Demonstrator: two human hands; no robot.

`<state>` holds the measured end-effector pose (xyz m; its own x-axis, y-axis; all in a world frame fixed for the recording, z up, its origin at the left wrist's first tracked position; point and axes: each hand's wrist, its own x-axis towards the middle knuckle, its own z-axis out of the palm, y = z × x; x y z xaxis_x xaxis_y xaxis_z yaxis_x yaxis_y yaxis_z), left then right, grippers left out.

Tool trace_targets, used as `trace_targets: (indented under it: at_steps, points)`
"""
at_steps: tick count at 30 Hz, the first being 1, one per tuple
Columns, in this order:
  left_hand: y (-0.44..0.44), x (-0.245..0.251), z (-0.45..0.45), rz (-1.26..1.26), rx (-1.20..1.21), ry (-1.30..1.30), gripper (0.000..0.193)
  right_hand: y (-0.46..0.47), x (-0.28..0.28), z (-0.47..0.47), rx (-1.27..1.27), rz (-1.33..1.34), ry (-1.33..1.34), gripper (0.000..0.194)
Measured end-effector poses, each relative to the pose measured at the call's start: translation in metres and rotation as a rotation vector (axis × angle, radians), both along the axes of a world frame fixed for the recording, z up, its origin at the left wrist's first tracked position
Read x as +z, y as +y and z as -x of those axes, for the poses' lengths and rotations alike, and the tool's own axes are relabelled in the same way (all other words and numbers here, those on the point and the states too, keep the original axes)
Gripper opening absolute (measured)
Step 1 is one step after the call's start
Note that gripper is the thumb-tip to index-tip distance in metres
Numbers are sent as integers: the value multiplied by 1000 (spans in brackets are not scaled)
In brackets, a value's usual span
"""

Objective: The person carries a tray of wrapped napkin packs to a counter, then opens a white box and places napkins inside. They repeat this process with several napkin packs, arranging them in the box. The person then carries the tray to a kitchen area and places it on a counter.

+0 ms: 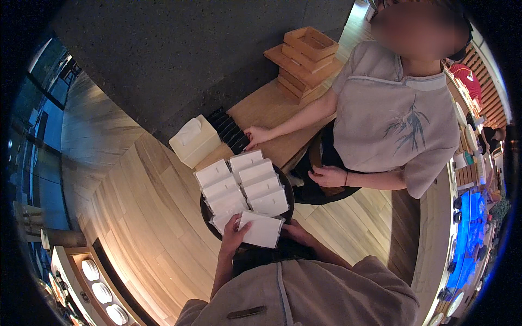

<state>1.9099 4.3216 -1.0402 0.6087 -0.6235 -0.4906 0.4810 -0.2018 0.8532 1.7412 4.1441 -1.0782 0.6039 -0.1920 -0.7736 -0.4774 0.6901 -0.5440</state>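
Observation:
My left hand (233,235) grips a flat white packet (262,229) in clear plastic wrap, thumb on top, at the near side of a round black tray (288,171). Several similar white packets (257,179) lie overlapping in two columns on the tray. At the tray's near right rim is my right hand (299,232), its fingers curled on the edge and partly hidden behind the packet. The tray is in front of my waist, by the end of a wooden bench-like surface (261,102).
A co-worker's hand (257,136) touches a row of black boxes (228,132) beside a cream tissue box (193,140). Wooden crates (306,61) are stacked farther back. A dark wall (183,53) borders the surface. Stacked white plates (102,292) sit in a cabinet at lower left.

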Motion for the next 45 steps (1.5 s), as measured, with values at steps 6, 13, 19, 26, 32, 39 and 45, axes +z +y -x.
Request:
trace_targets:
  at_steps: [6,13,19,26,32,39,45]
  points:
    - [-3,6,-1,12,-2,-11,33,-5,-24,13,65,-74,-61,47]
    - [-2,10,0,38,-48,31,30,-5,-14,10,70,-61,-26,49]
    - [0,0,4,-2,-17,20,30,-7,-16,9,94,-13,7,46]
    - [-2,8,2,11,-7,82,32,-6,-24,12,28,-71,-16,44]
    - [-2,5,2,-38,-21,44,33,-2,-27,19,-66,-66,-106,43]
    - [-5,16,4,29,53,163,36,-15,10,14,-178,-82,-75,46]
    - [-8,17,8,81,222,268,35,-16,17,11,-160,-78,-88,47]
